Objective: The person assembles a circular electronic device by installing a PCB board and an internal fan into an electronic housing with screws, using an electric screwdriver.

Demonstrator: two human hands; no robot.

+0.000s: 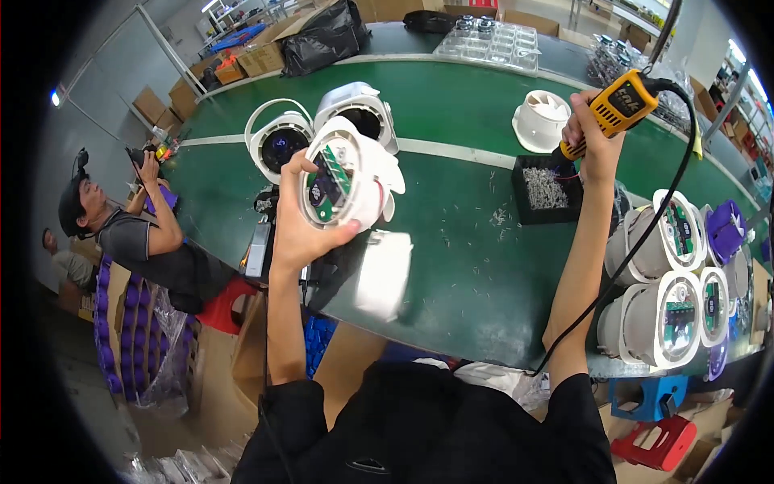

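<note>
My left hand (292,227) grips a round white fan housing (368,165), tilted so a green circuit board (337,171) shows in its open end. White blades stick out behind it. In my right hand (597,141) is a yellow electric screwdriver (619,106) with a black cable. It points down into a black box (538,216) of small screws (545,189); its tip is hidden there. Below my left hand is a blurred white rectangular piece (384,276). Two white housings (282,145) with dark round openings stand just beyond the held one.
A white housing with blades (542,121) stands beyond the screw box. Several white units with circuit boards (676,319) are stacked at the right, beside a purple part (726,230). Loose screws (498,216) dot the green table (459,315). A co-worker (153,234) is at the left.
</note>
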